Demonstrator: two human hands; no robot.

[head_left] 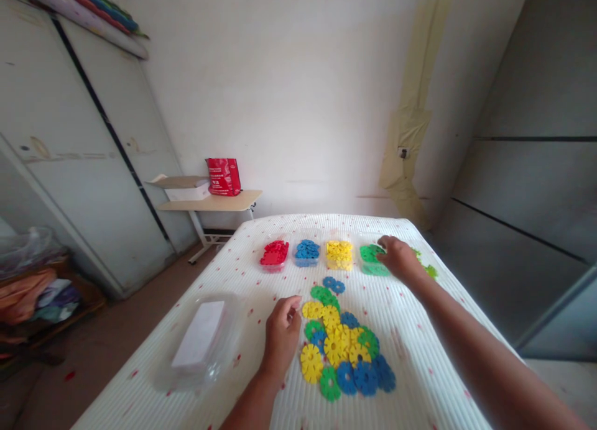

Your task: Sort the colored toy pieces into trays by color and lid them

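A loose spread of flat, notched plastic discs in yellow, blue and green (345,342) lies nearest me on the white, red-specked tablecloth (420,368). I have the left hand (282,330) beside its left edge, fingers loosely curled; I cannot tell whether they pinch anything. Farther out, the right arm reaches forward, its hand (396,256) over the right side of a clear plastic tub of green pieces (374,269); whether that grip is clenched or released, I cannot tell. Leftward stand matching tubs of yellow (339,266), blue (306,263) and red pieces (273,268).
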